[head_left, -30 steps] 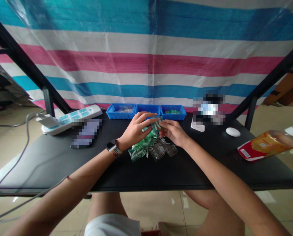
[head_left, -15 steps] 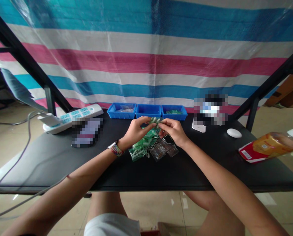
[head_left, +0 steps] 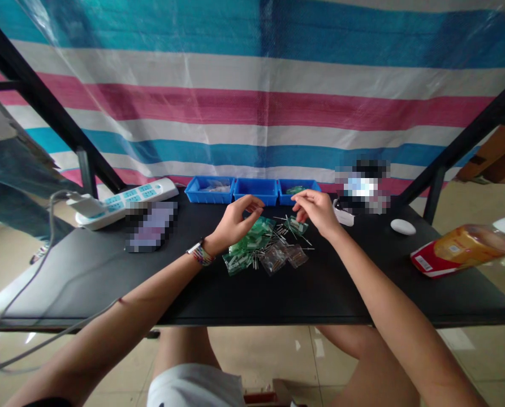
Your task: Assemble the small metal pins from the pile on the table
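Note:
My left hand point(head_left: 237, 219) hovers over the left side of a heap of small green packets point(head_left: 252, 243), its fingers curved and its thumb apart, with nothing visible between them. To the right, my right hand point(head_left: 318, 210) is raised in front of the right blue bin point(head_left: 286, 201), fingers bent and slightly spread, with nothing seen in them. Beneath its fingertips lies a single green packet point(head_left: 297, 227). Loose thin metal pins point(head_left: 283, 230) are scattered beside the heap. Clear packets with brownish pieces point(head_left: 275, 258) lie at its near edge.
The left blue bin point(head_left: 210, 195) contains clear packets; the middle blue bin point(head_left: 256, 199) stands beside it. A power strip point(head_left: 144, 195) and a blurred phone point(head_left: 152, 227) are left. A white oval object point(head_left: 402, 227) and a drink bottle point(head_left: 468, 249) lie right. A person's legs point(head_left: 17, 192) show far left.
My hands have moved apart, the right one shifting right towards the right bin. The green packet they held together is no longer between them. A person's legs have appeared at the left.

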Tool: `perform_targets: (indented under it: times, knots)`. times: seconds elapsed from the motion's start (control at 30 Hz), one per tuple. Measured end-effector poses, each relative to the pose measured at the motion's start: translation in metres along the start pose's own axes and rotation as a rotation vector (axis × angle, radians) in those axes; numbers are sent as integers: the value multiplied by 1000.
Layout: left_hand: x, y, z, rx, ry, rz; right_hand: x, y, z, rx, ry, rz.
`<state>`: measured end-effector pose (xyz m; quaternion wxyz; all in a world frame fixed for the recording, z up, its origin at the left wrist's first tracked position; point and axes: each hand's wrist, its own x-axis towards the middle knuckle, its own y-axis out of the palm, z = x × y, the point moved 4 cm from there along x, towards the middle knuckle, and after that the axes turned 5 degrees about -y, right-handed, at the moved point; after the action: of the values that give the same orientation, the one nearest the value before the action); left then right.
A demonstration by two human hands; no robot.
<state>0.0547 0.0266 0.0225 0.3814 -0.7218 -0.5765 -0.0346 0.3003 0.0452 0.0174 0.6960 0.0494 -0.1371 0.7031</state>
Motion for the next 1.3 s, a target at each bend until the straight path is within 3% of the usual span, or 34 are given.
perform_targets:
  times: [0.07, 0.2, 0.27, 0.47, 0.6, 0.67, 0.77, 0.87, 0.93, 1.0, 1.13, 1.3]
  knots:
    - [0, 3, 1, 107, 58, 86, 5, -14, 4, -281, -85, 21]
    - [-3, 14, 4, 306, 155, 270, 8, -17, -9, -683, -34, 369]
    - [-4, 18, 7, 333, 163, 305, 6, -13, -16, -789, -56, 470]
    - [-4, 19, 9, 311, 153, 300, 1, -4, -15, -872, -175, 432]
    - [-4, 16, 8, 284, 140, 288, 1, -10, -1, -919, -214, 226]
    - [-3, 14, 4, 286, 129, 244, 2, -12, 4, -821, -232, 136]
    - [-3, 8, -6, 307, 167, 149, 4, -5, -1, -369, -119, 103]
    - [-5, 5, -19, 326, 279, 96, -3, 17, -9, 171, 99, 211]
    - [-7, 4, -25, 272, 330, 51, -10, 33, -8, 396, 202, 321]
    - [-7, 1, -26, 173, 307, -20, -18, 45, -6, 516, 289, 386]
    - [-4, -4, -17, 32, 90, -143, -25, 51, -3, 588, 416, 385]
    - [-3, -1, -12, -137, -36, -133, -27, 50, 1, 572, 317, 360]
